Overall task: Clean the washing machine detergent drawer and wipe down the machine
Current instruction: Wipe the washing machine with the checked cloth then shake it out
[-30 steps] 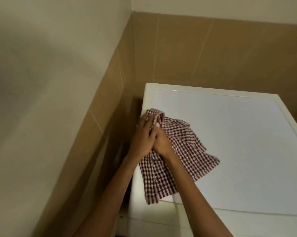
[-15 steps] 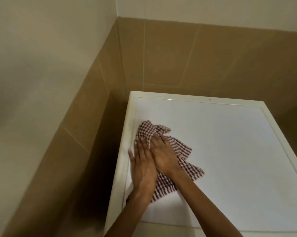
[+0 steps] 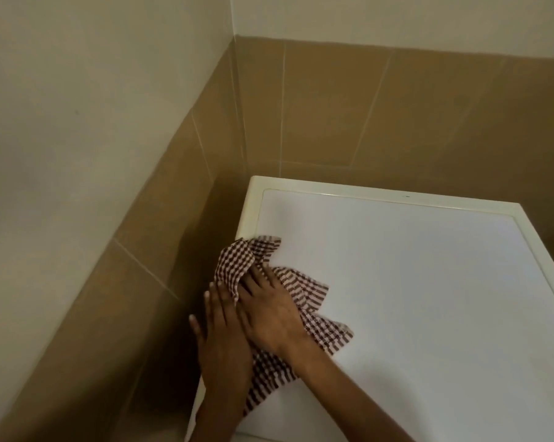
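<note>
Cloth (image 3: 310,293), checked, crumpled: lies on the machine top (image 3: 413,282) against its left rim (image 3: 247,215), long axis roughly along that rim, far end lapping over the edge. Grip: neither hand closed round anything; left hand (image 3: 224,346) and right hand (image 3: 271,317) both flat, fingers straight, pressing the cloth, right partly over left. Bare top extends rightward and away from the hands; right hand nearer it. Judged: wiping under way, next stroke likely rightward.

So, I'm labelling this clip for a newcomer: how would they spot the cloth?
Find the white washing machine top in the tiled corner. At its left edge, under the left hand and right hand, lies the cloth. It alone is patterned: brown-and-white checks.
</note>
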